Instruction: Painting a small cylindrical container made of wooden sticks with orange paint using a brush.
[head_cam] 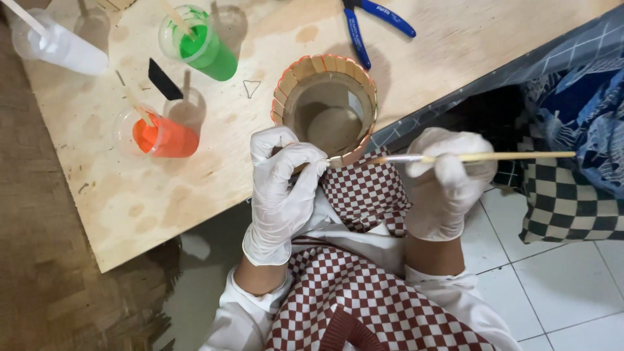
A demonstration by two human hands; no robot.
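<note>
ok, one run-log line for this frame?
left hand: steadies stick-walled cup at near rim | right hand: holds paintbrush, tip at rim | nearby: green paint cup, orange paint cup, blue pliers

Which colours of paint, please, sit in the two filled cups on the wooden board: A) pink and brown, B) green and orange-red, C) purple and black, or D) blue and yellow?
B: the upper cup holds green paint and the lower cup holds orange-red paint, each with a stick in it.

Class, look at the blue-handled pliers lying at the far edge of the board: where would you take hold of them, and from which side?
Grip the pliers by the two blue handles, probably from the right and above. The handles splay toward the near and right side with bare board around them, while the head runs out of view at the top edge.
</note>
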